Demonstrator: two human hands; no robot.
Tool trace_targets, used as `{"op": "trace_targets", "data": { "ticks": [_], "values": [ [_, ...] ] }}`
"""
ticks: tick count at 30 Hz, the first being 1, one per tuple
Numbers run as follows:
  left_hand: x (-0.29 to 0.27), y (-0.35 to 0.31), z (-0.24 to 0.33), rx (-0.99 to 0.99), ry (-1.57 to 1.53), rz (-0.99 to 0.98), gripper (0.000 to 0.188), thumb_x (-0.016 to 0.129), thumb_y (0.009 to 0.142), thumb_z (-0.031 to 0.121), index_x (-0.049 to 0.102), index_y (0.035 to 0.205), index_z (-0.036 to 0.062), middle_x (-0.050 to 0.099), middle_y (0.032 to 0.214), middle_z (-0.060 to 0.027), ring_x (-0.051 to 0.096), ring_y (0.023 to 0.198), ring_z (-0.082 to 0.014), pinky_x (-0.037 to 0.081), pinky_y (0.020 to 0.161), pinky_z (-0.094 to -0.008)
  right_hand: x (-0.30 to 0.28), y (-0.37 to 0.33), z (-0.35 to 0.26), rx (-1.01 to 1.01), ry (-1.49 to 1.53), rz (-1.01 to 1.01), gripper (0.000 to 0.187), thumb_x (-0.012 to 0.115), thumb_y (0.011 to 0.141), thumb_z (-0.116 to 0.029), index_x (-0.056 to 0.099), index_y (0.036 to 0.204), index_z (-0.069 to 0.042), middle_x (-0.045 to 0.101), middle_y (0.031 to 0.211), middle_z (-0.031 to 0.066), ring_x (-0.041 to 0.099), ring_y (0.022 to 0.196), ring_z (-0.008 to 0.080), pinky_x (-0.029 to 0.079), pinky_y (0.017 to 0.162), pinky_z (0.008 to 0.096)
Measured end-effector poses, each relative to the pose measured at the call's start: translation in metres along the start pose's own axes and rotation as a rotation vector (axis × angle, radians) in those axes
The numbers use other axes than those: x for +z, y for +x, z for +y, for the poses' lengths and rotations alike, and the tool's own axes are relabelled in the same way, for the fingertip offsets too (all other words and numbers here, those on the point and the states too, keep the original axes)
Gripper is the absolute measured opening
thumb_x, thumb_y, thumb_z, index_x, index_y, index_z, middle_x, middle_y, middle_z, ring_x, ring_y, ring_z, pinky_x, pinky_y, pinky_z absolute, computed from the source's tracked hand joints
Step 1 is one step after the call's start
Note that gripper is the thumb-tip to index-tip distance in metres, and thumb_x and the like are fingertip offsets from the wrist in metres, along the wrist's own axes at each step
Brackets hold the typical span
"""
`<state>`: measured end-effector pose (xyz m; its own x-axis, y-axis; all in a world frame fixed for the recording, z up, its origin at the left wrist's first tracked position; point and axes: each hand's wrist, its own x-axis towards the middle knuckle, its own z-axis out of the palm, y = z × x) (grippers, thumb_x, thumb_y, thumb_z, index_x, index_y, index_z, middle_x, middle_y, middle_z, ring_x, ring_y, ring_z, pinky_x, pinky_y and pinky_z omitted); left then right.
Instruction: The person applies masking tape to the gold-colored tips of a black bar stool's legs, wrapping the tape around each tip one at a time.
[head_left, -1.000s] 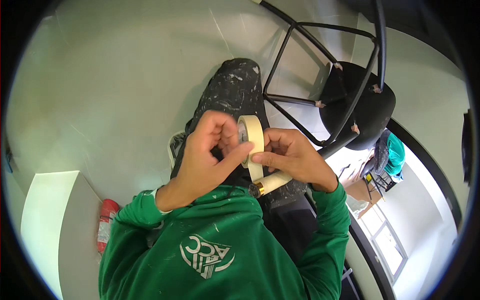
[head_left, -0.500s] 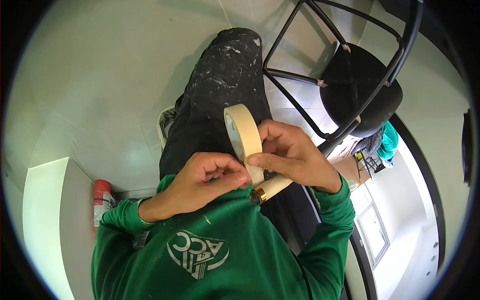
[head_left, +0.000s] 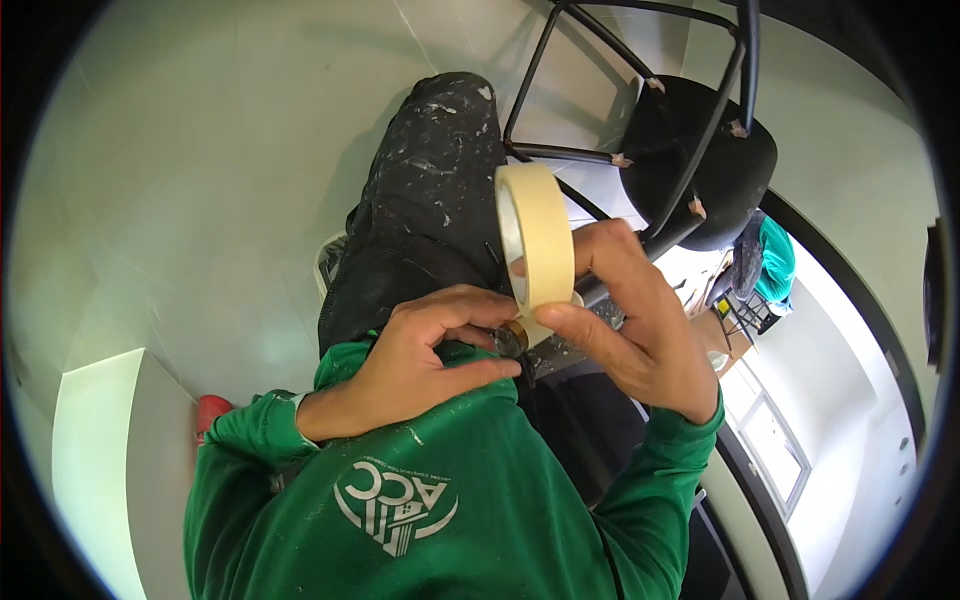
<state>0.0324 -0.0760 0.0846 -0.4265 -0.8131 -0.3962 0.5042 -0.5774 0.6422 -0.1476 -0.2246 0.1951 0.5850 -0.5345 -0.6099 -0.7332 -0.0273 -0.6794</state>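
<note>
My right hand [head_left: 635,320] is closed on a roll of cream masking tape [head_left: 550,235], thumb on its lower edge and fingers behind. The roll stands upright, its lower side against a chair leg [head_left: 512,337] that has a gold band and a dark end. Some pale tape lies around the leg beside the band. My left hand [head_left: 430,345] is curled about that leg end, fingers above by the tape and thumb below; part of its fingertips is hidden. The leg rests across my lap, over paint-spattered black trousers [head_left: 440,150].
A black chair frame [head_left: 580,155] lies tipped over at the upper right, its dark seat [head_left: 690,165] beyond it. Left are a pale box-like block [head_left: 95,440] and a red object [head_left: 212,410]. A person in green [head_left: 775,260] is far off to the right.
The tape roll has moved up and to the right with my right hand, which has turned. My left fingers have left their pinch at the tape and now surround the leg's end.
</note>
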Motion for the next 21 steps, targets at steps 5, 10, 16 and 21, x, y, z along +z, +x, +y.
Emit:
{"op": "trace_targets", "data": {
  "ticks": [5,10,16,21],
  "values": [
    [0.009,-0.001,0.003,0.056,0.052,0.036,0.043,0.081,0.088,-0.004,0.070,0.130,-0.0041,0.069,0.124,-0.0151,0.071,0.111,-0.0216,0.063,0.093,-0.0332,0.024,-0.021,-0.002,0.125,0.937,0.078,0.032,0.064,0.104,-0.007,0.050,0.131,0.002,0.071,0.112,0.0112,0.066,0.108,0.0157,0.052,0.098,0.0337],
    [0.008,0.000,-0.004,0.084,0.093,0.052,0.034,0.076,0.094,-0.004,0.068,0.127,-0.0074,0.067,0.125,-0.0152,0.071,0.110,-0.0210,0.060,0.097,-0.0340,0.040,-0.046,-0.022,0.143,1.019,0.286,0.045,0.066,0.103,-0.017,0.045,0.136,0.004,0.072,0.101,0.0149,0.071,0.099,0.0238,0.047,0.109,0.0427],
    [0.011,-0.001,-0.002,0.075,0.181,0.059,0.040,0.078,0.093,-0.003,0.066,0.131,-0.0079,0.071,0.124,-0.0164,0.071,0.110,-0.0193,0.059,0.097,-0.0337,0.058,-0.069,-0.034,0.051,1.120,0.527,0.049,0.063,0.105,-0.018,0.040,0.142,0.004,0.071,0.101,0.0183,0.072,0.097,0.0296,0.046,0.111,0.0500],
    [0.014,0.002,-0.006,0.195,0.086,0.109,0.043,0.079,0.093,-0.001,0.067,0.134,-0.0019,0.072,0.122,-0.0111,0.070,0.109,-0.0144,0.060,0.100,-0.0328,0.063,-0.083,-0.031,-0.042,1.140,0.488,0.042,0.064,0.104,-0.014,0.043,0.136,0.004,0.070,0.104,0.0188,0.070,0.099,0.0261,0.053,0.100,0.0438]
  ]
}}
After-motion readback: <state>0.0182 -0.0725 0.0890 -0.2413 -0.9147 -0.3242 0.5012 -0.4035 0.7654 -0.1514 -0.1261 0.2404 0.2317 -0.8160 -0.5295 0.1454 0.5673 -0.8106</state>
